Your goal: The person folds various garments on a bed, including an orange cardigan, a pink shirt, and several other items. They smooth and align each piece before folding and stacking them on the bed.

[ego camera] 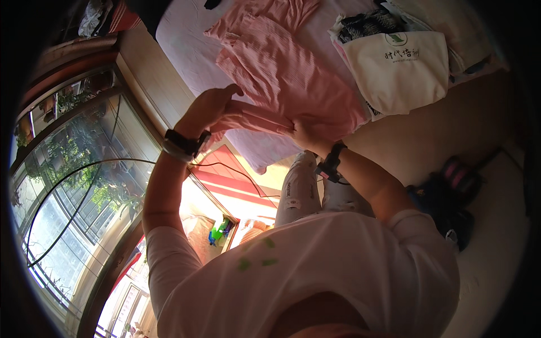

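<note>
A pink garment [270, 63] of crinkled fabric lies spread and wrinkled on a bed with a pale lilac sheet [181, 46]. A folded strip of the pink cloth stretches between my two hands, above the bed's near edge. My left hand [209, 107] has the strip's left part; the thumb side is raised and some fingers are hidden by the cloth. At the strip's other end, my right hand [305, 136] pinches the fabric, thumb on top. Both wrists wear dark bands.
A cream cloth tote bag [401, 80] bearing writing lies at the bed's right, beside dark patterned cloth [370, 25]. To the left are a window [84, 169] and a thin black cable [80, 169]. Dark items [444, 203], partly blurred, sit on the floor at right.
</note>
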Motion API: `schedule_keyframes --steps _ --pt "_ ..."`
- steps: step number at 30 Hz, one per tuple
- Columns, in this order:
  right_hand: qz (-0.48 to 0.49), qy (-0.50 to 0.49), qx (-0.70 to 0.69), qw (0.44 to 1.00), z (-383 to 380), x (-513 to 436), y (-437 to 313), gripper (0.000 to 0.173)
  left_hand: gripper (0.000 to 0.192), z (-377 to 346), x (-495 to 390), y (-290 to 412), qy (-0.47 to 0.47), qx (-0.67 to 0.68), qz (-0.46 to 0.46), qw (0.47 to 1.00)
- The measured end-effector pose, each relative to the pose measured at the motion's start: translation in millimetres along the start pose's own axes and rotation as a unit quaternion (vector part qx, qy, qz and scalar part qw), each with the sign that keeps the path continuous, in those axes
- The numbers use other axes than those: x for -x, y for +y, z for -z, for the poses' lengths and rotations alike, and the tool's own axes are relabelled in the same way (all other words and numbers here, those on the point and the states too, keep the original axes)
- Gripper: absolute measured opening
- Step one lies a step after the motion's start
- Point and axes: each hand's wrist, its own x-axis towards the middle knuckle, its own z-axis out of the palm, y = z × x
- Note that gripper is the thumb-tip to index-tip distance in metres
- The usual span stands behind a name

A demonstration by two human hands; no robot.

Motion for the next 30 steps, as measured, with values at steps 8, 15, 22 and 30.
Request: schedule_keyframes --steps 8,15,22,30 --pt "-0.107 0.131 0.056 0.984 39.4 -4.7 29.2 0.051 0.055 -54.3 -117.1 -32.9 0.343 -0.153 0.116 0.919" --pt "-0.018 0.134 -0.098 0.986 58.6 47.2 40.4 0.046 0.039 -169.7 -57.8 16.2 0.228 -0.007 0.288 0.93" --pt "0.051 0.401 0.344 0.847 95.2 82.1 62.1 0.046 0.029 -197.1 -6.1 23.0 0.123 -0.077 0.154 0.977" --pt "-0.285 0.295 -0.46 0.787 120.0 80.1 101.1 0.026 0.033 -177.7 11.3 -17.7 0.243 0.064 0.215 0.944"
